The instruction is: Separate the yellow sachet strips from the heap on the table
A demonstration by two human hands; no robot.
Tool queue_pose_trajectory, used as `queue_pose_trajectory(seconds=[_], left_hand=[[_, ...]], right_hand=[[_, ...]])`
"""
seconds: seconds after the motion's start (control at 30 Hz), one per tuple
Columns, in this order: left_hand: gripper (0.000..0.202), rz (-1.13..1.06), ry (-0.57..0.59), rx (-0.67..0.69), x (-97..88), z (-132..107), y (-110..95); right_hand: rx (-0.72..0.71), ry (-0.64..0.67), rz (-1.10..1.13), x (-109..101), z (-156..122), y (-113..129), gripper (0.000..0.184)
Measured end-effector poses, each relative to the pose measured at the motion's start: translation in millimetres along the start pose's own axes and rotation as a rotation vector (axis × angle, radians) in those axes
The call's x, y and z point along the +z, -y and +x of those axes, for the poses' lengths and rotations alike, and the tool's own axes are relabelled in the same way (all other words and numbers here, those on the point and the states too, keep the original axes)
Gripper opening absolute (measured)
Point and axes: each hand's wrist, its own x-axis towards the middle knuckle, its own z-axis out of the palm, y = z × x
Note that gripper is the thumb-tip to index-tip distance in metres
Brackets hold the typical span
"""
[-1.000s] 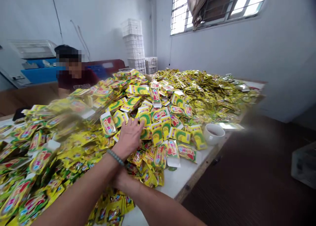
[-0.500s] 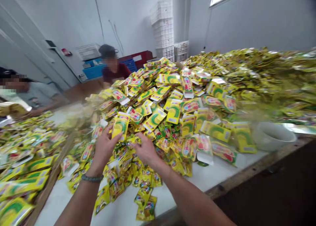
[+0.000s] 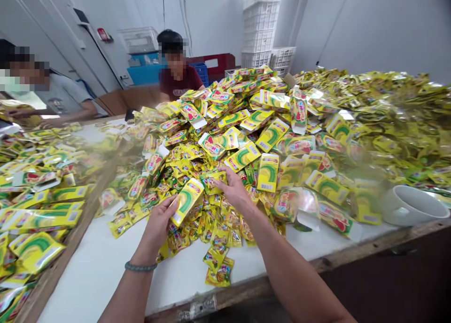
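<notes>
My left hand (image 3: 160, 226) grips a small yellow carton (image 3: 188, 201) with a green curved band, tilted with its upper end to the right. Just right of the carton's top end, my right hand (image 3: 235, 190) has its thumb and forefinger closed on a small green-and-yellow sachet (image 3: 211, 179). Beneath both hands spreads a pile of shiny yellow sachets (image 3: 202, 219). Behind it rises a large heap of similar cartons (image 3: 243, 156), several showing white end flaps. Two joined-looking sachets (image 3: 219, 266) lie toward the table's front edge.
A wooden strip (image 3: 75, 248) divides the white table (image 3: 95, 262), with more cartons (image 3: 38, 219) on its left. A white cup-like container (image 3: 401, 210) stands at the right edge, before a mound of yellow packets (image 3: 398, 111). Two people (image 3: 179, 76) are across the table; white crates (image 3: 260, 27) are stacked behind.
The view has shifted, so the scene sits farther right. My left hand has tilted the carton to the right. The right hand has lifted from the sachet pile to near the carton's top end.
</notes>
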Motion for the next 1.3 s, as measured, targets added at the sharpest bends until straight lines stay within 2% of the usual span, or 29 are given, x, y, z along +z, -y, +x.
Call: queue_pose_trajectory(seconds=[0.1, 0.17, 0.23, 0.33, 0.4, 0.5, 0.57, 0.6, 0.67, 0.77, 0.8, 0.9, 0.97, 1.13, 1.23, 1.3], left_hand=[[0.043, -0.181, -0.002, -0.053, 2.8, -3.9, 1.7], [0.042, -0.197, 0.037, -0.088, 5.9, -6.5, 2.6], [0.05, -0.114, 0.091, -0.103, 9.6, -8.6, 4.2], [0.072, 0.191, 0.122, -0.042, 15.3, -10.0, 7.2], [0.079, 0.48, 0.085, 0.057, 18.7, -9.6, 9.5], [0.065, 0.886, -0.045, 0.349, 20.4, -6.8, 13.5], [0.052, 1.03, -0.092, 0.536, 17.4, -4.2, 15.5], [0.047, 1.053, -0.105, 0.581, 14.4, -3.1, 16.0], [0.043, 1.03, -0.157, 0.551, 6.4, -1.3, 15.1], [0.045, 0.88, -0.247, 0.376, -5.6, -0.7, 10.5], [0.046, 0.805, -0.224, 0.333, -8.3, -1.0, 8.8], [0.046, 0.545, -0.045, 0.271, -11.2, -2.0, 6.4], [0.045, 0.403, 0.026, 0.222, -10.4, -2.7, 7.3], [0.041, 0.156, 0.068, 0.081, -9.0, -4.7, 11.2], [0.04, 0.075, 0.09, 0.011, -7.6, -7.0, 10.2], [0.04, 0.065, 0.082, -0.006, -6.0, -8.1, 8.7]], right_hand=[[-0.021, 0.113, 0.1, 2.2, -2.7, 4.4, 0.034], [-0.016, 0.155, 0.091, 7.2, -5.9, 6.9, 0.034], [0.005, 0.138, 0.041, 13.3, -8.9, 6.7, 0.033], [0.027, 0.073, 0.001, 21.2, -11.4, 2.5, 0.033], [0.027, 0.057, -0.013, 24.5, -12.3, -0.7, 0.034], [0.048, 0.074, -0.056, 26.1, -13.2, -2.9, 0.034], [0.066, 0.051, -0.075, 24.1, -12.3, -3.0, 0.035], [0.072, 0.024, -0.074, 22.1, -11.1, -3.0, 0.035], [0.076, -0.052, -0.044, 16.9, -7.3, -4.0, 0.035], [0.07, -0.117, 0.008, 9.9, -0.6, -7.5, 0.037], [0.06, -0.116, 0.023, 8.7, 0.9, -8.7, 0.037], [0.008, -0.053, 0.039, 8.0, 1.5, -10.0, 0.037], [-0.001, 0.014, -0.017, 8.1, -0.7, -8.1, 0.035], [-0.03, 0.171, -0.191, 3.8, -5.0, 0.9, 0.026], [-0.077, 0.177, -0.266, 0.6, -4.3, 4.0, 0.026], [-0.04, 0.169, -0.258, -0.9, -3.3, 4.0, 0.03]])
